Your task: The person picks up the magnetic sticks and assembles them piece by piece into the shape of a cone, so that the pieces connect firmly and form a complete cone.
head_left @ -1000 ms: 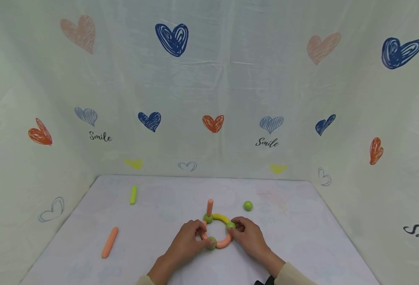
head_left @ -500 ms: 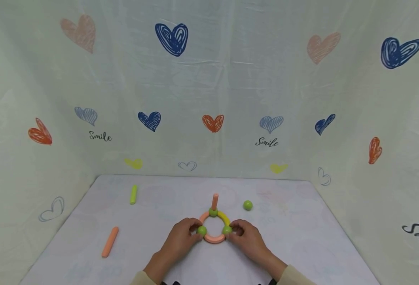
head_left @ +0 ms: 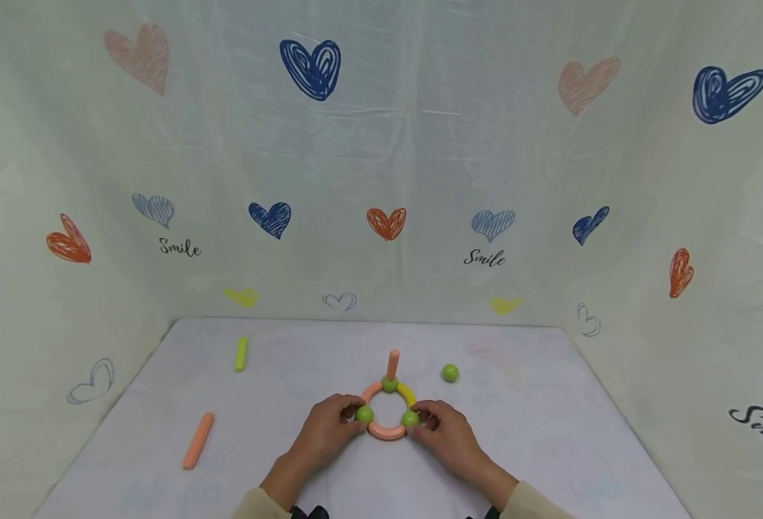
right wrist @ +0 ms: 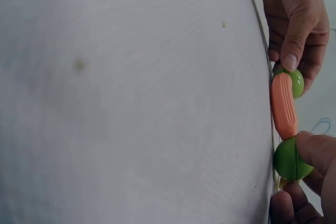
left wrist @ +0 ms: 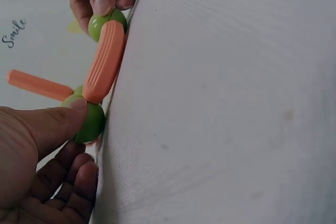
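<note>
On the table lies a ring of curved rods joined by green balls, two curves orange and one yellow curved rod (head_left: pixel 406 393). My left hand (head_left: pixel 328 427) pinches the left green ball (head_left: pixel 364 414) between thumb and fingers. The right green ball (head_left: pixel 410 419) is pinched by my right hand (head_left: pixel 447 432). Between these two balls runs the near orange curved rod (head_left: pixel 386 433), its grooved side showing in the left wrist view. From the far green ball (head_left: pixel 390 384) a straight orange rod (head_left: pixel 393 365) stands upright.
A loose green ball (head_left: pixel 449 373) lies beyond the ring to the right. To the left are a straight orange rod (head_left: pixel 198 441) and, farther back, a short yellow-green rod (head_left: pixel 241 354). A white curtain (head_left: pixel 342 158) printed with hearts surrounds the white table (head_left: pixel 290 360).
The ring has turned slightly clockwise and shifted a little left, bringing the upright rod to its far side. My left hand has moved left with its ball; both hands keep their pinch.
</note>
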`<control>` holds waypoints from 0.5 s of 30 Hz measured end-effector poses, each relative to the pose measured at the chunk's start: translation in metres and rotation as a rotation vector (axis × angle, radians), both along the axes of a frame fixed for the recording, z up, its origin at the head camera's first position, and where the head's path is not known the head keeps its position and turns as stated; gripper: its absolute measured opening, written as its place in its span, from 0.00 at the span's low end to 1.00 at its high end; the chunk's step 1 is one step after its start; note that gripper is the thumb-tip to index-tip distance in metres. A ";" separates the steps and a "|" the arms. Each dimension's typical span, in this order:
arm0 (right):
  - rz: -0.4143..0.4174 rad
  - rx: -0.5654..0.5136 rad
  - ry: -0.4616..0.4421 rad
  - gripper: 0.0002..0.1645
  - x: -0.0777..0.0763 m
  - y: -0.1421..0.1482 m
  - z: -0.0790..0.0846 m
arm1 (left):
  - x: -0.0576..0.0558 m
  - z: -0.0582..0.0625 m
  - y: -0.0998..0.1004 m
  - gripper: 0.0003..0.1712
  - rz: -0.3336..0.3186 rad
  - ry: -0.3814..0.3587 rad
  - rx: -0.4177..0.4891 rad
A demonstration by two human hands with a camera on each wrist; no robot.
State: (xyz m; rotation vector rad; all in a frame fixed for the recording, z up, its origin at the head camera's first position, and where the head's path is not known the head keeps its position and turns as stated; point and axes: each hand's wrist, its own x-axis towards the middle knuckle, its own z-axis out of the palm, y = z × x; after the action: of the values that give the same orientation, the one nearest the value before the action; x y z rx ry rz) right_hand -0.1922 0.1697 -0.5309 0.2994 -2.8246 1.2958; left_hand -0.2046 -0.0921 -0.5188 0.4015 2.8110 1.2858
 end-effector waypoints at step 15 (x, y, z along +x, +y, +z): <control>0.005 -0.016 0.010 0.19 0.000 0.000 0.000 | 0.002 0.009 -0.015 0.23 0.077 -0.014 -0.063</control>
State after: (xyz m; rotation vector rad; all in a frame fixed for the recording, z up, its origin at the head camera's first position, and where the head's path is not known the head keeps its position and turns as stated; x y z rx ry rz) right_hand -0.1919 0.1695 -0.5304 0.3117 -2.8052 1.3140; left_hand -0.2028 -0.1067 -0.5096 0.2844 2.8734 1.2035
